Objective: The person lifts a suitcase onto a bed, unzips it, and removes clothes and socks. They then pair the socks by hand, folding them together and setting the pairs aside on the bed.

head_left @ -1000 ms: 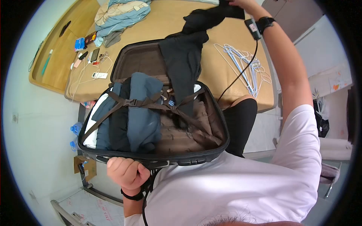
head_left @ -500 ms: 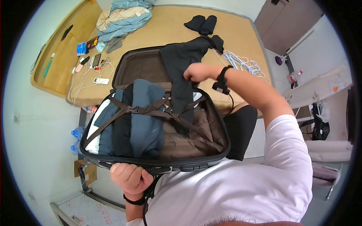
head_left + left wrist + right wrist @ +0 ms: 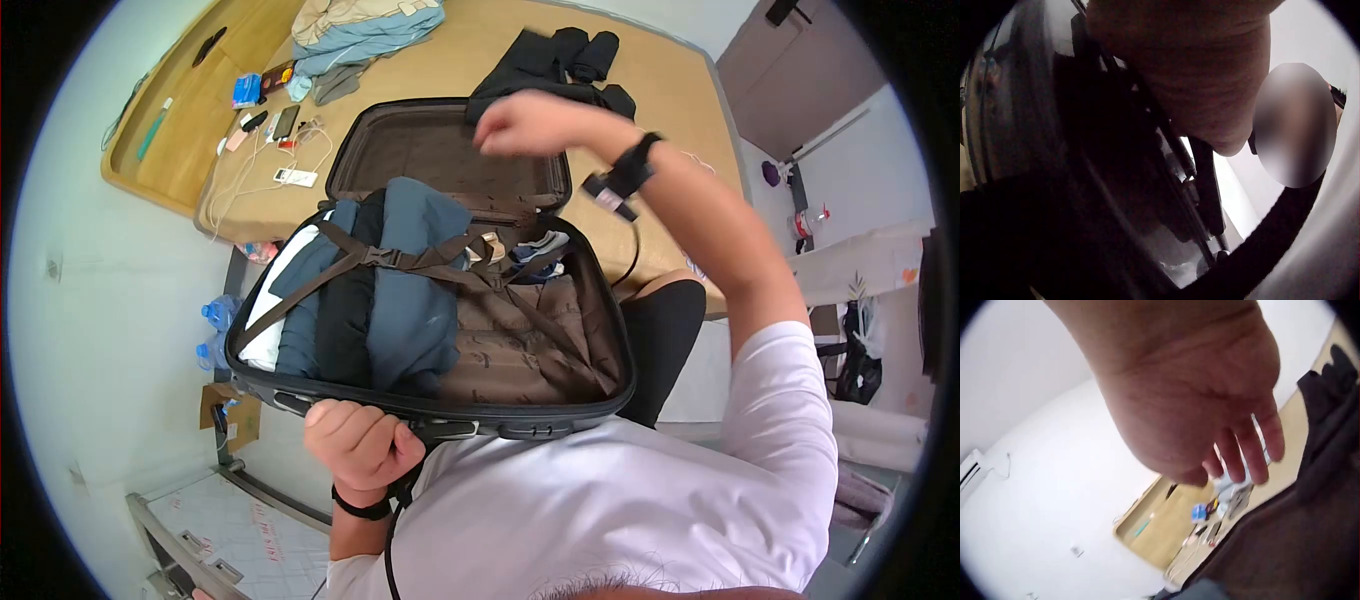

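An open suitcase [image 3: 545,408] stands half on the bed, its lid [image 3: 430,150] laid back. My left hand [image 3: 365,443] curls round the handle on its near side; in the left wrist view that hand [image 3: 1204,75] is dark against the shell. Over the lid, my right hand [image 3: 525,125] is raised, blurred; the right wrist view shows its palm [image 3: 1204,406] with loose fingers and nothing held. Just beyond it, a black garment [image 3: 520,75] lies on the bed. Rolled blue-grey clothes [image 3: 415,290] fill the case's left half under crossed brown straps [image 3: 375,257].
Small rolled black clothes [image 3: 595,58] lie farther back on the bed [image 3: 660,110]. A crumpled quilt [image 3: 365,35] is at the far left. Phones, cables and a blue packet [image 3: 247,90] lie near the headboard. Folded socks [image 3: 540,250] sit at the case's hinge side.
The black garment, earlier draped across the suitcase, now lies on the bed behind the lid. My right hand came in from the far right, gripped it, and has let go. My left hand stays put.
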{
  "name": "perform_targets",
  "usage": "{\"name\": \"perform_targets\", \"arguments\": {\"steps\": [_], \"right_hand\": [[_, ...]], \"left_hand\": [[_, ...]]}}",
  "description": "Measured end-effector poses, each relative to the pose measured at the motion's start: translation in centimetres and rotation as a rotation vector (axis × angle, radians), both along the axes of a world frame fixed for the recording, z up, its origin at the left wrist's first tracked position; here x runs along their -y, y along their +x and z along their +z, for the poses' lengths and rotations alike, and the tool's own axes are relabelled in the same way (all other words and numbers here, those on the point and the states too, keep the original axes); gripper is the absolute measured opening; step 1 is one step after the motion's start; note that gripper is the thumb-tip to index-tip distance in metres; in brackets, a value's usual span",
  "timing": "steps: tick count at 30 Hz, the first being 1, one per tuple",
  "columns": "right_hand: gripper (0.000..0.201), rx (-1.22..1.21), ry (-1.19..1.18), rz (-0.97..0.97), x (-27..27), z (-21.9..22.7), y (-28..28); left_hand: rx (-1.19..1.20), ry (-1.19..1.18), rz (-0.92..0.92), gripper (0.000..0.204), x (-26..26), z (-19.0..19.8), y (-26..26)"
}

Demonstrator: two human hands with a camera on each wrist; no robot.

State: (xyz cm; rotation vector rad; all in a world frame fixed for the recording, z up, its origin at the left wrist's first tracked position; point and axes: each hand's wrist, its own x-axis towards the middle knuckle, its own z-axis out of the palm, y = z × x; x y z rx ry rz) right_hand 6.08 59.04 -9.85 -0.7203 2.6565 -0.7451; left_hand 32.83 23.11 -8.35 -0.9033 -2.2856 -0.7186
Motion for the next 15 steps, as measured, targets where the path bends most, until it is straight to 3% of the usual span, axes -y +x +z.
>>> {"name": "perform_targets", "arguments": {"steps": [1,3,6,10,12,15], "right_hand": [[0.047,0.181,-0.076,0.075,2.2,-1.6,0.7],[0.057,0.418,-0.068,-0.067,5.7,-5.2,0.3],[0.065,0.406,-0.041,0.067,9.2,-6.9,-0.1],[0.056,0.645,0.010,-0.108,10.8,-7.3,1.0],[0.044,0.664,-0.192,-0.226,11.0,-7.7,1.9],[0.030,0.472,-0.288,-0.069,10.9,-7.2,1.7]], "left_hand": [[0.004,0.001,-0.008,0.011,0.0,0.1,0.0],[-0.021,-0.009,-0.012,0.012,0.0,-0.1,0.1],[-0.055,-0.009,-0.012,0.013,0.4,-0.3,-0.1],[-0.036,-0.010,-0.008,0.014,0.3,-0.2,-0.1],[-0.030,-0.009,-0.011,0.014,0.2,-0.1,0.0],[-0.036,-0.010,-0.018,0.013,0.2,-0.1,0.0]]}}
